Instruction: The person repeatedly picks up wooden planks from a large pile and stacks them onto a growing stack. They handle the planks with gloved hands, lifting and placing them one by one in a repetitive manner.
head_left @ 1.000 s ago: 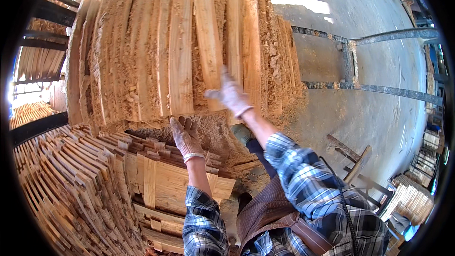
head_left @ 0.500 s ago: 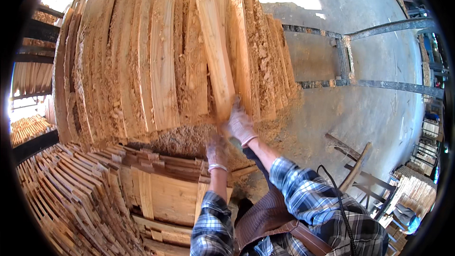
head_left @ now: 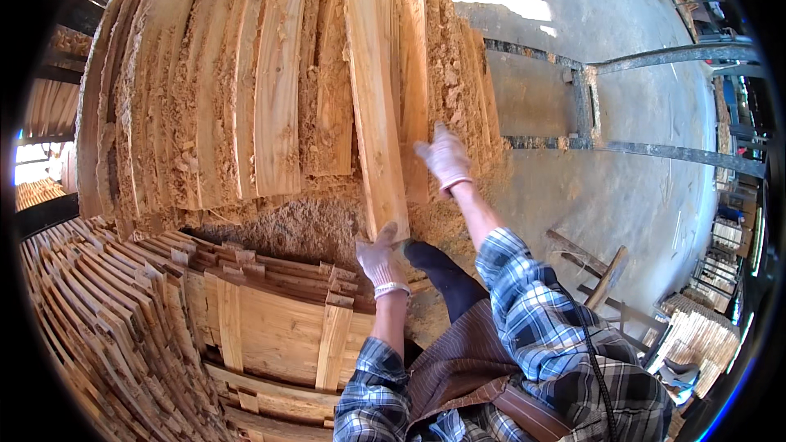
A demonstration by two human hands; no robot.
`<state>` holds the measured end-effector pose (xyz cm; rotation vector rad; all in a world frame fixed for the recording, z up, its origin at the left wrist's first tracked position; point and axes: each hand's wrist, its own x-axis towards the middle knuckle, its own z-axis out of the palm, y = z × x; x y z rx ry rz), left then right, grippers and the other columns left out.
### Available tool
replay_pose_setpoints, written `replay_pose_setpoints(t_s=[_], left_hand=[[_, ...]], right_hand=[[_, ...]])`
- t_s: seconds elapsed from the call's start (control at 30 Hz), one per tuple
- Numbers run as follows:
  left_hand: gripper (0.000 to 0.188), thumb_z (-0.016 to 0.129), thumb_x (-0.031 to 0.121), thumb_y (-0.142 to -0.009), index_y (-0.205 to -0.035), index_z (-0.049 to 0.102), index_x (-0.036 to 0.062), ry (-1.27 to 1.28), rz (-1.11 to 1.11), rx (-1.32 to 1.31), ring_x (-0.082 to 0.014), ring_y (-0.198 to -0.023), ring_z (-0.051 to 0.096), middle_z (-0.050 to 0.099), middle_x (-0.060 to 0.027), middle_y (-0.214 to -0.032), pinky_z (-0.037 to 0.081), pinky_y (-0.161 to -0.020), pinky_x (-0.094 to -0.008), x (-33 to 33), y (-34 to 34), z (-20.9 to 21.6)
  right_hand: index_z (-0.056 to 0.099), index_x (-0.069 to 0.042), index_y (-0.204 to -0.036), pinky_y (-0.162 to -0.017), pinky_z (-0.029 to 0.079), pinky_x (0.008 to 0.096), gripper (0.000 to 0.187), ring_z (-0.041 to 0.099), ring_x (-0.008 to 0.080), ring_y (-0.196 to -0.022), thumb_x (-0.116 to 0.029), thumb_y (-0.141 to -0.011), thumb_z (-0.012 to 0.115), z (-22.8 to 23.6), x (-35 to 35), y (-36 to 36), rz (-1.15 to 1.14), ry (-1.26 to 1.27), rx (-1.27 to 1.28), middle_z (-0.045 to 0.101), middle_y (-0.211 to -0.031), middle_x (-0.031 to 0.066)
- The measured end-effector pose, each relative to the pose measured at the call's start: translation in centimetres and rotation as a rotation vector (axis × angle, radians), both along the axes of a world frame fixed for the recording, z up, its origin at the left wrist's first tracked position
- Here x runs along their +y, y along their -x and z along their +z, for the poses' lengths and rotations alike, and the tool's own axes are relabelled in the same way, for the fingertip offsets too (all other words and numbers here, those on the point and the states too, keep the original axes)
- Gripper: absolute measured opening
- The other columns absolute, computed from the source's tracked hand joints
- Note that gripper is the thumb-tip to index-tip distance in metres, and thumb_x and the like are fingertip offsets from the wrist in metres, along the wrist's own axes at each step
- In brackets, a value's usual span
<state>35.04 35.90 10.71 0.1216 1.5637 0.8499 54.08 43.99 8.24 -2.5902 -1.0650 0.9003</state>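
Pinching the near end of a long pale board point(head_left: 372, 106), the person's left hand point(head_left: 381, 263) has its thumb on the wood; the fingers underneath are mostly hidden, so how firmly they close is hard to tell. The board lies at a slight slant on top of a wide stack of rough boards point(head_left: 277, 90), right of its middle, with its near end jutting past the stack's lower edge toward the person. The right hand point(head_left: 448, 157) is just to the right of the board, its grip spread and holding nothing, index finger pointing toward the stack's right part. Both hands wear pale gloves below plaid sleeves point(head_left: 524, 286). Coarse sawdust point(head_left: 299, 233) coats the stack and gathers along its lower edge. At the lower left stand closely packed wooden strips point(head_left: 106, 311), beside a pale wooden panel point(head_left: 278, 323). A brown striped apron point(head_left: 458, 352) covers the person's front, and a dark metal frame point(head_left: 587, 106) extends right of the stack above the grey floor point(head_left: 622, 205).
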Motion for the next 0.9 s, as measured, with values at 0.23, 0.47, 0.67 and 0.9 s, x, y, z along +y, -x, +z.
replay_pose_setpoints(t_s=[0.23, 0.47, 0.67, 0.9], left_hand=[[0.063, 0.075, 0.013, -0.078, -0.13, 0.045, -0.0047, -0.007, -0.403, 0.532, -0.0273, -0.092, 0.063, 0.062, -0.0221, -0.111, 0.053, -0.076, -0.0352, 4.8, -1.3, -5.6], [0.072, 0.075, 0.029, -0.075, -0.131, 0.044, -0.0035, -0.109, -0.484, 0.63, -0.0305, -0.104, 0.06, 0.06, -0.0235, -0.117, 0.049, -0.086, -0.0353, 2.1, -0.8, -6.5], [0.092, 0.077, 0.05, -0.071, -0.137, 0.04, -0.0024, -0.143, -0.489, 0.509, -0.0345, -0.115, 0.056, 0.055, -0.0271, -0.125, 0.045, -0.097, -0.037, 2.4, -2.9, -4.7], [0.081, 0.078, 0.045, -0.071, -0.131, 0.047, 0.0001, -0.079, -0.541, 0.311, -0.0308, -0.107, 0.062, 0.061, -0.0244, -0.117, 0.05, -0.088, -0.0355, -4.0, 3.2, -2.6]], right_hand=[[0.053, 0.002, -0.111, -0.059, 0.056, 0.034, 0.048, 0.065, 0.02, -0.07, -0.031, -0.081, 0.073, -0.3, 2.2, 0.7, -0.282, -0.217, 0.445, 0.064, -0.087, 0.0126], [0.066, -0.005, -0.082, -0.057, 0.046, 0.0281, 0.022, 0.06, 0.0134, -0.07, -0.027, -0.085, 0.069, -1.7, 0.1, 0.7, 0.04, -0.153, 0.443, 0.068, -0.081, 0.006], [0.063, -0.002, -0.094, -0.052, 0.041, 0.0244, 0.024, 0.048, 0.0099, -0.059, -0.025, -0.087, 0.066, -3.7, -1.5, 0.5, -0.153, -0.652, 0.364, 0.057, -0.074, -0.0016], [0.062, -0.004, -0.089, -0.048, 0.037, 0.0246, 0.019, 0.046, 0.0101, -0.055, -0.022, -0.087, 0.064, -2.1, -7.0, 3.6, -0.153, -0.077, 0.453, 0.055, -0.067, 0.0003]])
